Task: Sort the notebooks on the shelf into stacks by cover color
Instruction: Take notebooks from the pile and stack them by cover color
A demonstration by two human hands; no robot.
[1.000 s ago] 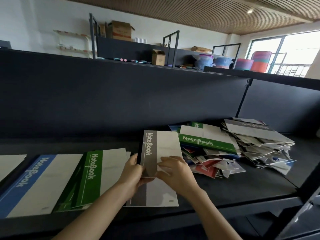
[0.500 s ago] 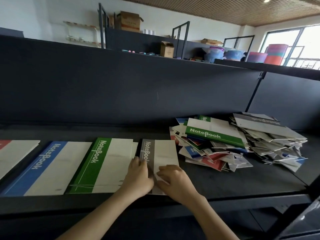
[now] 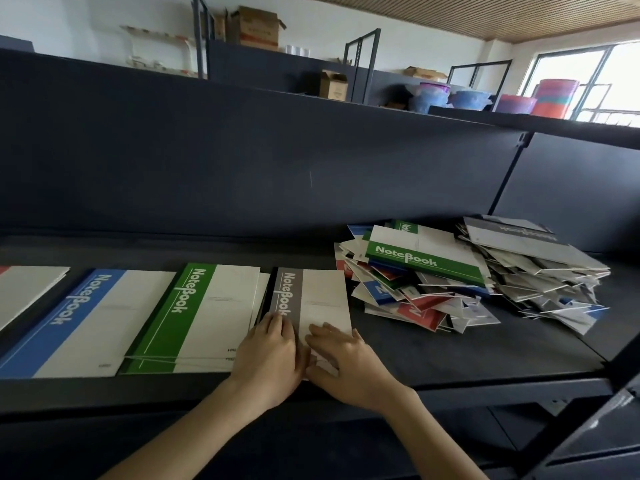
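A grey-banded notebook (image 3: 317, 299) lies flat on the dark shelf (image 3: 450, 351), just right of the green stack (image 3: 204, 317). My left hand (image 3: 268, 358) rests flat on its near left corner and my right hand (image 3: 346, 358) presses on its near right part, fingers fairly straight. Left of the green stack lie a blue notebook (image 3: 79, 327) and a red-edged one (image 3: 24, 289), cut off by the frame. At the right sits a messy heap of mixed notebooks (image 3: 467, 282), a green one on top.
A dark back panel (image 3: 277, 161) closes the shelf behind. The shelf's front edge (image 3: 485, 388) runs just under my hands. A slanted metal post (image 3: 588, 427) stands at the lower right. Boxes and coloured tubs sit on a higher ledge.
The grey notebook was held tilted above the shelf; now it lies flat beside the green stack with both hands resting on it.
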